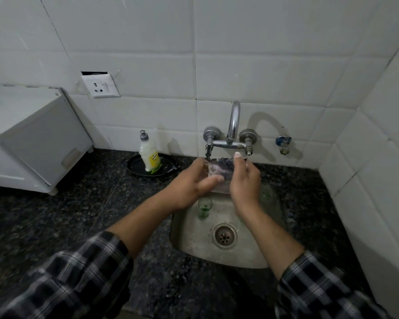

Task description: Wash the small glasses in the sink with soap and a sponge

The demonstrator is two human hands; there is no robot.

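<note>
sink point(251, 263) in dark counter point(78, 215), tiled wall point(366, 180) close behind and right, basin open below hands | left hand point(191, 183) grip wrapped round clear glass point(219, 169) under tap point(234, 120) | right hand point(244, 180) grip curled on its right side | green glass point(205, 204) upright in basin, just below left hand

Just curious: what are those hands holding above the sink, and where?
A clear glass, gripped from both sides: the left hand wraps its left side, thumb across the front; the right hand holds its right side.
</note>
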